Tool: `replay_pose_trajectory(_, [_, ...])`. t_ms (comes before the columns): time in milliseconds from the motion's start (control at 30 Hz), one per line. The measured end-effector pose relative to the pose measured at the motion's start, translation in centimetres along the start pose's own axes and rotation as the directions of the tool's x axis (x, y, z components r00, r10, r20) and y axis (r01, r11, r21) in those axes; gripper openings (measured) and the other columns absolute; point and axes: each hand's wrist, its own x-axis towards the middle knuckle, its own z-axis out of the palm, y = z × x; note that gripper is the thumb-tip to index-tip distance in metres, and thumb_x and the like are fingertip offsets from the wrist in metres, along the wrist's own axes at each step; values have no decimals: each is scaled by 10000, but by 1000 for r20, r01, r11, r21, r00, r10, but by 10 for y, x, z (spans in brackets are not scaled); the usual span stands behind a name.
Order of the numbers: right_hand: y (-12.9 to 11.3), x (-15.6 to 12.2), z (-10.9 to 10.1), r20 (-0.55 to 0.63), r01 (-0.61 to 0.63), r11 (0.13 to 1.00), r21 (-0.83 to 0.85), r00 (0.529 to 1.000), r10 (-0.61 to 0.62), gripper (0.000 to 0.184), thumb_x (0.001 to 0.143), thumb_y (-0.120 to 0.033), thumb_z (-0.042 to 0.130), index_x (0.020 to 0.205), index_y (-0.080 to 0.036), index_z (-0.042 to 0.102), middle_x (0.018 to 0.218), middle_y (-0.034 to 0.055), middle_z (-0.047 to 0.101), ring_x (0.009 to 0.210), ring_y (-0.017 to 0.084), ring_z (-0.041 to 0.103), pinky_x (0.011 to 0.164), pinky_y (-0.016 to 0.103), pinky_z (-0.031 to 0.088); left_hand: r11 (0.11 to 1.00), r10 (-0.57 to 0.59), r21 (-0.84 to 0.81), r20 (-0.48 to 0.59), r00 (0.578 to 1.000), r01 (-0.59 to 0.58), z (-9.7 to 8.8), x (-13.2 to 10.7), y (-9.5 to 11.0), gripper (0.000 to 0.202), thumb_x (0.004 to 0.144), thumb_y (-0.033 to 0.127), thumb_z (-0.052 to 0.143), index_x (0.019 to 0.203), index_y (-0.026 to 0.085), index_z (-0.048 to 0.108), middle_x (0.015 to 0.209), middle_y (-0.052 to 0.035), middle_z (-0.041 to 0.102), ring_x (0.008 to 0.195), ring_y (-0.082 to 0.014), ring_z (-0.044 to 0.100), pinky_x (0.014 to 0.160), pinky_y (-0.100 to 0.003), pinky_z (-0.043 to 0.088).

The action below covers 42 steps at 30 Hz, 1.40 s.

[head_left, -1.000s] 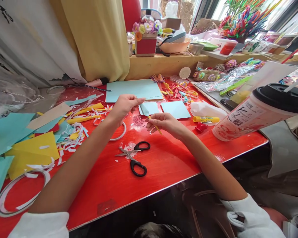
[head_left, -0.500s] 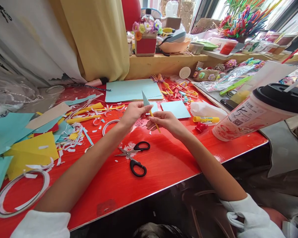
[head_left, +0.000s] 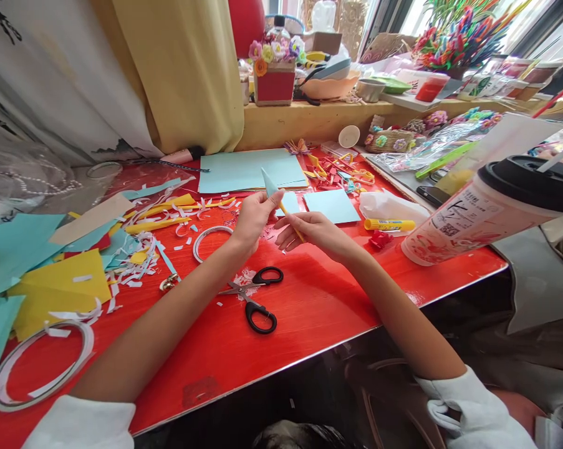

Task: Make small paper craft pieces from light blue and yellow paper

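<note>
My left hand (head_left: 253, 219) pinches a light-blue paper cone (head_left: 269, 182), its point toward the back of the table. A thin yellow stick (head_left: 283, 209) runs from the cone's lower end into my right hand (head_left: 315, 232), whose fingers are closed around it. How far the stick reaches inside the cone is hidden. Black-handled scissors (head_left: 254, 308) lie spread on the red table (head_left: 318, 305) below my hands. Beyond my right hand are light-blue paper squares (head_left: 332, 206).
On the left lie a tape roll (head_left: 88, 349), yellow paper (head_left: 61, 284) and scraps. A smaller tape ring (head_left: 197, 244) sits by my left forearm. To the right are a yellow glue stick (head_left: 389, 225) and a tilted drink cup (head_left: 472, 215). Blue sheets (head_left: 248, 169) lie at the back.
The cone has tilted and its tip has shifted slightly left, with my left hand turning. My right hand stays at nearly the same spot on the stick.
</note>
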Motion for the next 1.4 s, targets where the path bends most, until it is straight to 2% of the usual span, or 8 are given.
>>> replay_pose_trajectory(100, [1,0,-6,-58,67,998,8,996,-66,345,814,-458,511,875,-131,602,648,20,616,556,87,582,567,226,489,995,-52,-86,-4,999,51,-3,3,4,363,725,514,577,713,156,517,695,-10,542,631,-94,513,600,-218,432])
replay_pose_trajectory(200, [2,1,-8,-126,108,994,18,986,-105,310,801,-448,535,806,-142,585,571,-16,567,486,62,523,506,196,446,992,-69,-99,152,986,85,-1,1,5,370,727,512,575,748,145,535,700,-13,555,654,-102,535,646,-242,454])
replay_pose_trajectory(367, [3,3,-2,-81,-18,999,-51,997,14,469,763,-587,483,779,-131,587,692,69,635,587,117,597,586,250,498,999,-20,-35,244,970,29,1,-2,2,291,741,408,606,692,131,529,589,26,509,522,-65,481,564,-210,415])
replay_pose_trajectory(533, [4,6,-5,-390,32,987,-155,916,-91,504,729,-623,490,694,-132,596,594,25,536,495,79,491,465,200,422,987,-89,152,249,964,51,-5,0,5,265,753,386,594,717,124,572,607,-20,582,550,-92,534,554,-216,418])
replay_pose_trajectory(700, [1,3,-7,-422,134,974,-181,884,-200,312,709,-460,620,766,-154,632,620,-12,493,491,61,384,423,196,313,972,-200,194,402,893,130,0,-5,6,326,742,445,584,725,121,597,674,-39,598,553,-105,563,526,-233,433])
replay_pose_trajectory(833, [-2,2,-7,-538,204,966,-156,803,-256,267,729,-428,602,763,-165,624,555,-42,373,454,59,300,415,213,272,947,-308,239,501,809,213,3,-8,5,291,723,401,618,746,110,627,718,-66,633,600,-126,597,593,-269,478])
replay_pose_trajectory(1067, [-6,0,-3,-330,147,979,-143,925,-187,340,736,-478,581,648,-150,569,546,-24,413,473,62,328,425,214,239,970,-244,92,366,898,226,7,-10,4,167,721,256,606,648,108,633,550,-28,606,501,-109,577,558,-245,478])
replay_pose_trajectory(1400, [-1,-1,-1,-389,179,817,-548,810,-438,291,782,-368,544,588,-159,604,554,-11,467,572,105,402,548,244,321,967,-240,176,380,893,185,7,-9,-1,145,720,239,599,652,115,628,555,-33,620,513,-116,581,570,-261,487])
